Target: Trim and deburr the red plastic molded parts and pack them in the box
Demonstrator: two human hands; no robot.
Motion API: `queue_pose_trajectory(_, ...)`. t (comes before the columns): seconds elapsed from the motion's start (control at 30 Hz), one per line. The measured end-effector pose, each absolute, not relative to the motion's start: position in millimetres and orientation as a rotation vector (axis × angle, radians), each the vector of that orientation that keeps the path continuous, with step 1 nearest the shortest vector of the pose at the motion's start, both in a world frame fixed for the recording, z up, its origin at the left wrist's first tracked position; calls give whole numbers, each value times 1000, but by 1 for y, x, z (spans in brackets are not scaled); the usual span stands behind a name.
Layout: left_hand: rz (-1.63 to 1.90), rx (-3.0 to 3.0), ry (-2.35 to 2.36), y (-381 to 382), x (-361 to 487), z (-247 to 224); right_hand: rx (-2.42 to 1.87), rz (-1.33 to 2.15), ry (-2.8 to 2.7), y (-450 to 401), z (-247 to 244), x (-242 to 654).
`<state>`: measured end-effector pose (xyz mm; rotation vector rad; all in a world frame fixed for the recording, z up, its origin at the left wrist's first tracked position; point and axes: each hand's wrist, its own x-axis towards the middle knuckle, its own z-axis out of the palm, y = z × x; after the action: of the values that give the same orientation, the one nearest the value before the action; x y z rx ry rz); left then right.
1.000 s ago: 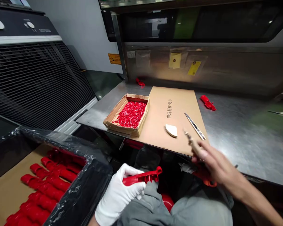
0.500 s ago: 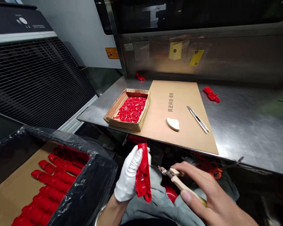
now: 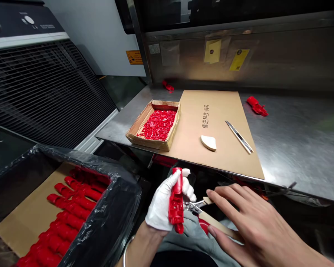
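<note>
— Logged what in the left hand?

— Held one red molded part, gripped between white-gloved thumb and fingers, off the near edge of the cardboard sheet. Pointed smooth tube end toward the sheet, recessed end toward the wrist.

— And in the right hand?

— Held one pair of pliers, pale handles spread apart between bare thumb and fingers, also off the sheet's near edge. Had metal jaws just beside the red molded part; could not tell touching from apart.

— Entered what upon the sheet?

— Counted one off-white wedge, toward the near edge; one utility knife, slanted, toward the right edge; one line of dark printed characters, left of the middle.

— And about the sheet?

— Found one cardboard tray at the left edge, stocked with small red pieces. Noted one red item to the right, on the metal surface; a second red item near the far left corner. Listed two yellow labels behind, on the metal panel. Placed lower left of the sheet: one black-lined box, holding rows of red parts.
</note>
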<state>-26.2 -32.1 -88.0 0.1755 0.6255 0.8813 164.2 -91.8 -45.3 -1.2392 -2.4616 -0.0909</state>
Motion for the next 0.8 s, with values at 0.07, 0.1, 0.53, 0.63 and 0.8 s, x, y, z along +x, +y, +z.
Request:
queue_pose_trajectory(0.07,886,205,651,-33,-26,-86,-1236,-93,-2464,-92,-45,164)
queue_pose_trajectory(0.1,888,220,661,-34,-26,-85,-1240,-87,-2467,-91,-45,163)
queue_pose_trajectory(0.53,887,420,829,-39,-16,-84,-1257,-251,-2570,-93,-50,156)
queue_pose_trajectory(0.63,891,439,854,-40,-16,-84,-1273,-325,-2595,-96,-54,154)
queue_pose_trajectory(0.8,839,506,857,-40,-16,-83,-1301,-416,-2638,-98,-52,154)
